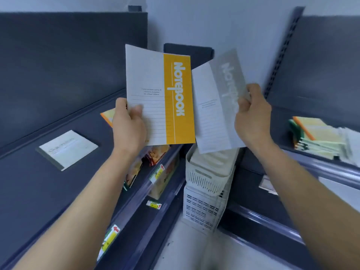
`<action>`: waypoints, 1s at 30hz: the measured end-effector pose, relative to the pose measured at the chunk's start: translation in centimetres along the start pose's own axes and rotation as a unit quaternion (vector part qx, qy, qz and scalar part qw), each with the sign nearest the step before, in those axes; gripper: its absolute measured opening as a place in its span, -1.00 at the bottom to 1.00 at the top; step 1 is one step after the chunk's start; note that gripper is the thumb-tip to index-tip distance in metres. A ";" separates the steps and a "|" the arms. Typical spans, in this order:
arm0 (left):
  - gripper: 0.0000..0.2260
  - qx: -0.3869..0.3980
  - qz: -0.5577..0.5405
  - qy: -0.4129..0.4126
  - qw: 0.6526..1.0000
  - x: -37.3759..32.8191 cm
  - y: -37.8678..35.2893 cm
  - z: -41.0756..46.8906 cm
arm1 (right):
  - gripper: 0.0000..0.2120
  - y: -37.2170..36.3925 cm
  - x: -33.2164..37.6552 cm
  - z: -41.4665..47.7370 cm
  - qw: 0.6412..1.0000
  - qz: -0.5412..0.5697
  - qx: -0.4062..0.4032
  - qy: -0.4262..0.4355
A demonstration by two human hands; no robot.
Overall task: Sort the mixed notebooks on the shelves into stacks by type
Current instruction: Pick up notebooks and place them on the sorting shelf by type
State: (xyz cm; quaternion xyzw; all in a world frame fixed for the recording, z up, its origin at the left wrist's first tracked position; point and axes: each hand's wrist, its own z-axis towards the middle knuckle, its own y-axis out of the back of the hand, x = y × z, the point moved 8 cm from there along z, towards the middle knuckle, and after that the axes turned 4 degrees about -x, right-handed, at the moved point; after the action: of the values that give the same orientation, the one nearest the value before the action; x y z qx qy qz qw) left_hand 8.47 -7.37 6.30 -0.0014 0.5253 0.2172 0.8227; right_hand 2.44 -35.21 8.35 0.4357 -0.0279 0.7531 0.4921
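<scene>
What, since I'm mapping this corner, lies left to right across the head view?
Pale notebook on the left shelf → left hand → yellow notebook → grey notebook → right hand → notebook stack on the right shelf.

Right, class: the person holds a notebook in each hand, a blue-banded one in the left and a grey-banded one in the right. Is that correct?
Not quite. The head view shows the left hand holding a yellow-banded notebook, not a blue-banded one. The rest stands: the right hand holds the grey-banded notebook, so there is one in each hand.
</scene>
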 end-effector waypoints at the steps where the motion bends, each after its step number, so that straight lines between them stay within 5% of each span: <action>1: -0.93 0.022 -0.014 -0.008 1.000 -0.8 -2.1 -0.5 | -0.84 2.2 -1.0 0.0 1.000 -0.015 -0.021 -0.001; 12: -0.92 0.182 -0.093 -0.090 0.975 -10.3 -22.4 -8.7 | -0.81 22.4 -13.1 0.4 0.971 -0.122 -0.181 -0.095; 23: -0.91 0.207 -0.097 -0.039 0.973 -18.0 -40.9 -19.4 | -0.79 37.7 -28.4 6.1 0.963 -0.159 -0.169 -0.135; 30: -0.92 0.191 -0.053 -0.004 0.980 -18.4 -46.0 -21.6 | -0.83 40.1 -36.3 8.9 0.960 -0.177 -0.112 -0.184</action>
State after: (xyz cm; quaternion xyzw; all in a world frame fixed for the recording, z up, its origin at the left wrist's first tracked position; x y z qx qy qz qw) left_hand -0.17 -60.60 2.18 0.1290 0.5528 0.0689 0.8204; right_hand -17.75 -86.02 4.52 0.5070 -0.1241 0.5530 0.6494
